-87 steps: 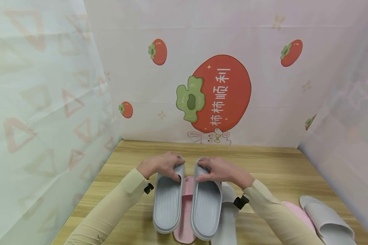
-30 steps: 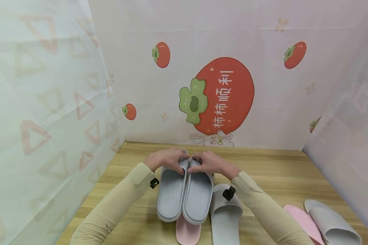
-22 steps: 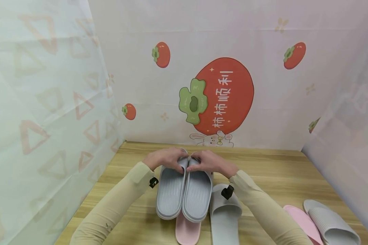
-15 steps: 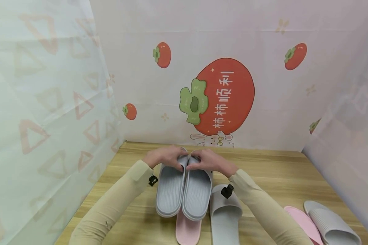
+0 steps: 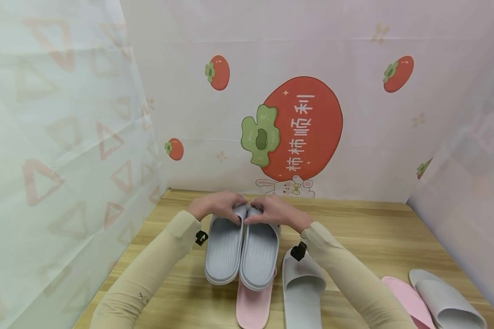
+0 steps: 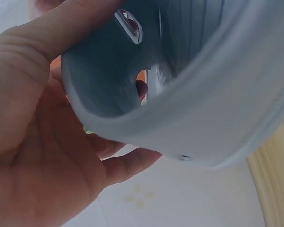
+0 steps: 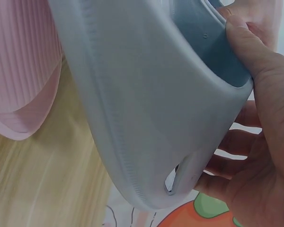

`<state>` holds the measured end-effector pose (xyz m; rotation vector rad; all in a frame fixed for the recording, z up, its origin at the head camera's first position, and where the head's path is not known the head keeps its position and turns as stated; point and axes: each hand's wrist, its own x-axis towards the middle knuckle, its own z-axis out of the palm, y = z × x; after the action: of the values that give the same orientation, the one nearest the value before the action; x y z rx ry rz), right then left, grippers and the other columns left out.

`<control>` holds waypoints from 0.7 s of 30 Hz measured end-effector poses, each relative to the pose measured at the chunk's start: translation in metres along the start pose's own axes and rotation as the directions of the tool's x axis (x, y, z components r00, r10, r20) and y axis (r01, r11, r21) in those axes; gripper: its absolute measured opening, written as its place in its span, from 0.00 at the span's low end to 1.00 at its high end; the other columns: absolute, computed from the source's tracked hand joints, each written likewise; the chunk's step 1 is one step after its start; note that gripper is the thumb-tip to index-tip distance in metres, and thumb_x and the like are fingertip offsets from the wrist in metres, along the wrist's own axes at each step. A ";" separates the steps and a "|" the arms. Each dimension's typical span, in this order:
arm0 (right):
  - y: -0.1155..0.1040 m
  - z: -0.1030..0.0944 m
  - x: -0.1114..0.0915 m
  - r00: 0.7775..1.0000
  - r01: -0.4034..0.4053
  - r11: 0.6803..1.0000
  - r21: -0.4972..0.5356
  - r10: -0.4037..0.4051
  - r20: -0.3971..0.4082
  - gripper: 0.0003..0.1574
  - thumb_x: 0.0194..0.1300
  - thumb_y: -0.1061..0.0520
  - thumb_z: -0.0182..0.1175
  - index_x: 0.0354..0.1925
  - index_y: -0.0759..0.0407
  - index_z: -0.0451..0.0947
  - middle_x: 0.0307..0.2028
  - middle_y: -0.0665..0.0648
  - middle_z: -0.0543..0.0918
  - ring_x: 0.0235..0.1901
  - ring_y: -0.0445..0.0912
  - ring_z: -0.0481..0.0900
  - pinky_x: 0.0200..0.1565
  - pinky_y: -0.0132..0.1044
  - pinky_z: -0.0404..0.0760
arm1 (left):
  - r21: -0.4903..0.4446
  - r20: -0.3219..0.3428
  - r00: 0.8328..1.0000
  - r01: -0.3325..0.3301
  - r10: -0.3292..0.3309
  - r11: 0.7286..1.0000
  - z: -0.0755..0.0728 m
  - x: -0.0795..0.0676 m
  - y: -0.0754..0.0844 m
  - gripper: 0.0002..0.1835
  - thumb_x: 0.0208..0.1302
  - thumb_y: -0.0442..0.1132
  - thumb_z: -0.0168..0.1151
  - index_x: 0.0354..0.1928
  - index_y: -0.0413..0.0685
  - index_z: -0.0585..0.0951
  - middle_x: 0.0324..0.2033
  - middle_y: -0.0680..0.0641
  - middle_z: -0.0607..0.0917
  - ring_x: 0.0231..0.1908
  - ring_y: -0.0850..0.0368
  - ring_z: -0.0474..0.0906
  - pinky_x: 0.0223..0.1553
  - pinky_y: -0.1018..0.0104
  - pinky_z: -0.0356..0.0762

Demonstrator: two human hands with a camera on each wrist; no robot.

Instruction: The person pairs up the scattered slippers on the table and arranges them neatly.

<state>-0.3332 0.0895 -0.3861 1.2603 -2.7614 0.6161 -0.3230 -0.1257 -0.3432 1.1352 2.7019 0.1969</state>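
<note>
Two blue-grey slippers hang side by side above the wooden table in the head view, toes pointing away, their inner edges touching or nearly so. My left hand grips the left slipper by its strap, thumb on the upper rim and fingers beneath, as the left wrist view shows. The right slipper is held the same way by my right hand; in the right wrist view the thumb lies at the strap's opening and the fingers curl underneath. Below them lies a pink slipper, its front part hidden.
Right of the pink slipper lies a light grey slipper. Another pink slipper and a ribbed grey slipper lie at the table's right front. White printed cloth walls bound the wooden table on the back and sides.
The two blue-grey slippers were apart 2.9 s ago and have come together. Since then both hands have carried them slightly away and left, uncovering more of the pink slipper below.
</note>
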 end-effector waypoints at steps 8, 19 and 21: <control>-0.002 0.001 0.009 1.000 -0.013 1.000 0.000 0.013 0.017 0.24 0.56 0.30 0.65 0.37 0.45 0.80 0.24 0.41 0.70 0.22 0.35 0.64 0.25 0.29 0.61 | -0.004 0.007 0.998 0.055 -0.055 0.998 -0.003 -0.001 -0.006 0.33 0.51 0.45 0.73 0.60 0.45 0.77 0.54 0.49 0.83 0.48 0.57 0.76 0.54 0.61 0.74; -0.002 0.001 0.020 1.000 0.002 0.999 0.032 -0.003 0.026 0.26 0.56 0.30 0.65 0.39 0.48 0.81 0.23 0.43 0.70 0.22 0.36 0.63 0.24 0.30 0.59 | -0.007 0.007 0.999 0.036 -0.036 0.999 -0.009 -0.003 -0.014 0.33 0.49 0.44 0.74 0.59 0.42 0.78 0.54 0.46 0.83 0.48 0.55 0.76 0.53 0.60 0.74; -0.001 0.001 0.021 1.000 -0.002 1.000 0.028 0.001 0.029 0.27 0.56 0.29 0.65 0.40 0.48 0.82 0.24 0.42 0.71 0.23 0.35 0.64 0.24 0.29 0.60 | -0.014 0.014 0.999 0.046 -0.045 0.999 -0.010 -0.002 -0.015 0.33 0.50 0.44 0.74 0.60 0.41 0.77 0.55 0.46 0.82 0.49 0.55 0.76 0.53 0.60 0.74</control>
<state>-0.3462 0.0733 -0.3824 1.2827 -2.7866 0.6443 -0.3341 -0.1383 -0.3366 1.0661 2.7073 0.2008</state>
